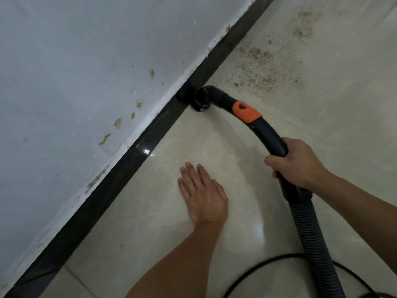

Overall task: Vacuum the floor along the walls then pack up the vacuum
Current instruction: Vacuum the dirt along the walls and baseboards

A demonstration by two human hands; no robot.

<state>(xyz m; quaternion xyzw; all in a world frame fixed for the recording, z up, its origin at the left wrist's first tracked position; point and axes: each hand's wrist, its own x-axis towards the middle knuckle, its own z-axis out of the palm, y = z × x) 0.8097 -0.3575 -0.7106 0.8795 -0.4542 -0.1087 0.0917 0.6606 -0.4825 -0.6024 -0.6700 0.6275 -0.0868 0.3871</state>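
Against the dark skirting (129, 160), your vacuum nozzle (201, 101) sits at twelve o'clock from your left hand (203, 195), which lies flat on the floor, fingers straight, likely bracing you. Your right hand (299, 163) wraps the curved handle (271, 136), apparently to steer toward the grit (257, 65) at one o'clock.

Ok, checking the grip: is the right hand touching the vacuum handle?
Touching. The head view shows the right hand wrapped round the vacuum handle.

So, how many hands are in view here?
2. The left hand rests flat on the glossy beige tile floor; the right hand grips the curved black plastic vacuum handle. None seem hidden.
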